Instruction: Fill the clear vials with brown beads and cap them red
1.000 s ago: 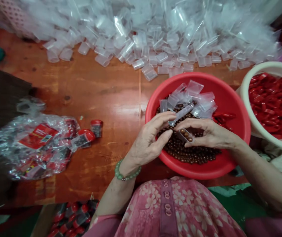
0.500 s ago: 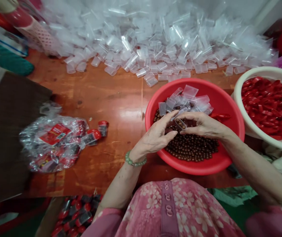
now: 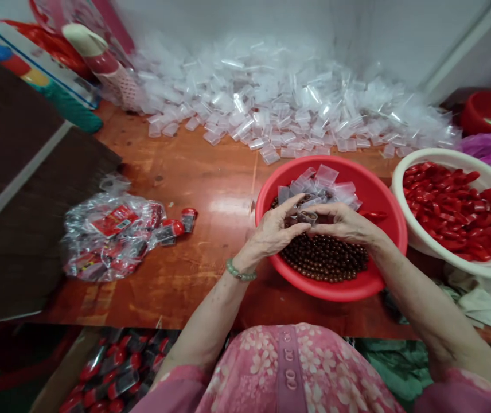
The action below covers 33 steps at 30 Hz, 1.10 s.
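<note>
Small clear pouch (image 3: 307, 217) sits between the fingertips of both hands, just above the middle of the red plastic basin (image 3: 383, 195). From the head view, the left hand (image 3: 273, 226) curls over it from the basin's near left while the right hand (image 3: 344, 223) comes in from the right, both pinching it rather than gripping it in a full fist. The fingers hide much of the pouch, though it seems to hold a few brown beads. A loose pile of empty clear pouches (image 3: 327, 189) lies in the far side of the basin, with round brown beads (image 3: 325, 258) filling the near side. Keeping the work low over the basin is sound handling, since any slipped bead would land among the others, and a light fingertip pinch suits the thin film.

Around the basin, a heap of clear pouches (image 3: 280, 109) lies beyond it on the table (image 3: 211, 287), and a white basin (image 3: 426, 155) of red capsules (image 3: 456, 212) stands to its right. To its left is a clear plastic bag of red-labelled packs (image 3: 108, 241), beside red-capped bottles (image 3: 189, 219).
</note>
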{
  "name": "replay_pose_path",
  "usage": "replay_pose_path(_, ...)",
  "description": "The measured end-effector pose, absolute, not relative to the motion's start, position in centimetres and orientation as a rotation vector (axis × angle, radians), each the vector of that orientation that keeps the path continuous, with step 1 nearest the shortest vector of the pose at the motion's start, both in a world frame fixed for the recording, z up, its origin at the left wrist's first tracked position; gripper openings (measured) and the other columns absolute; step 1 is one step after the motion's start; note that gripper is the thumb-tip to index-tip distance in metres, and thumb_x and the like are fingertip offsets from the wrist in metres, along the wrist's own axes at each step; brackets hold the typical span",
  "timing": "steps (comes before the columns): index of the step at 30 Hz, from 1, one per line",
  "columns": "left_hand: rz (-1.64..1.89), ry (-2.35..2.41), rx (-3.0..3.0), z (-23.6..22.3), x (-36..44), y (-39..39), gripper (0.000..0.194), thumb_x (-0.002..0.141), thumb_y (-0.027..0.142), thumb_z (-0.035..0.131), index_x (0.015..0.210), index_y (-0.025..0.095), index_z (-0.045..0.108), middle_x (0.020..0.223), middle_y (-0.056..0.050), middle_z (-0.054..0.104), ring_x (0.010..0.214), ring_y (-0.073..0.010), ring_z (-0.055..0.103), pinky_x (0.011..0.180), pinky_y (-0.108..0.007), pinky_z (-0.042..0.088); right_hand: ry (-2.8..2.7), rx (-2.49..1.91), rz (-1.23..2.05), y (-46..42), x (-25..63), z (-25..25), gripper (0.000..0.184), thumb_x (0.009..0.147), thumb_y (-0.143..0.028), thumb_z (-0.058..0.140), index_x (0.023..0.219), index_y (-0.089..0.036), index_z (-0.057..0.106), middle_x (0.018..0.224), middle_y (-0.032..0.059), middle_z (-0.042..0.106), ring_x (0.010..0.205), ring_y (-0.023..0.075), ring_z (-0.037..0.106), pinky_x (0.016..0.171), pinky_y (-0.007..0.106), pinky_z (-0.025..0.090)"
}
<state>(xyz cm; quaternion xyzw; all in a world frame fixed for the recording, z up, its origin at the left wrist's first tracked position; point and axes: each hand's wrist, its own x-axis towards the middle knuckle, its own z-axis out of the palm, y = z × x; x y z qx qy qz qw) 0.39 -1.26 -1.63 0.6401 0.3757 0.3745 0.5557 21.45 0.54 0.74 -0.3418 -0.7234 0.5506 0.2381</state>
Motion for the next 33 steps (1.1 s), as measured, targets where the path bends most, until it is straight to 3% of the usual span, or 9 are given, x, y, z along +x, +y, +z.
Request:
replay_pose_path(6,0.858,0.876,1.483,-0.9,0.3,-1.3,0.052,0.086,0.031,0.072,0.135,0.016,0.065,0.131,-0.014,0.071,0.116,-0.0263,0.069,0.104,-0.045,0.053,-2.034,-0.947,1.462,0.5,21.3,1.3,0.03,0.088,-0.04,0.069,0.106,-0.017,0.078,0.101,0.0053,0.079,0.096,0.0219,0.072,0.092,0.036,0.054)
replay_pose_path(10,0.855,0.894,1.459,-0.5,0.3,-1.5,0.037,0.083,0.033,0.075,0.115,0.016,0.077,0.123,-0.012,0.075,0.116,-0.0255,0.07,0.11,-0.043,0.049,-2.144,-0.949,1.273,0.0,22.0,2.1,0.027,0.091,-0.032,0.066,0.113,-0.02,0.076,0.109,0.004,0.079,0.101,0.0207,0.072,0.094,0.033,0.052)
replay_pose_path(15,0.918,1.002,1.266,0.0,-0.2,-1.8,0.037,0.076,0.037,0.082,0.107,0.017,0.08,0.108,-0.009,0.08,0.095,-0.0212,0.075,0.093,-0.032,0.057,-2.202,-1.249,0.776,-0.4,26.6,3.9,0.023,0.091,-0.023,0.062,0.109,-0.019,0.077,0.101,0.0048,0.079,0.092,0.0205,0.073,0.085,0.03,0.053)
replay_pose_path(19,0.896,0.965,1.276,0.6,-0.4,-2.3,0.027,0.078,0.03,0.082,0.103,0.02,0.081,0.105,-0.007,0.081,0.095,-0.018,0.075,0.089,-0.026,0.057,-2.231,-1.512,0.565,-0.6,30.5,5.1,0.023,0.094,-0.025,0.058,0.109,-0.021,0.076,0.104,0.0053,0.079,0.09,0.0214,0.074,0.084,0.03,0.053)
replay_pose_path(26,0.844,1.013,1.461,0.5,0.0,-2.5,0.028,0.081,0.033,0.078,0.103,0.016,0.08,0.099,-0.008,0.081,0.09,-0.018,0.074,0.086,-0.026,0.056,-2.727,-1.856,0.309,-1.3,31.8,4.0,0.021,0.096,-0.018,0.049,0.098,-0.015,0.071,0.087,0.0098,0.074,0.076,0.0227,0.068,0.066,0.032,0.041)
replay_pose_path(33,0.907,0.972,1.454,0.0,0.4,-2.5,0.031,0.078,0.034,0.079,0.102,0.014,0.08,0.099,-0.009,0.08,0.09,-0.0188,0.072,0.087,-0.03,0.054,-3.034,-1.809,-0.135,-2.9,30.4,2.1,0.019,0.094,-0.022,0.053,0.098,-0.013,0.069,0.098,0.0149,0.068,0.091,0.0277,0.063,0.073,0.036,0.036)
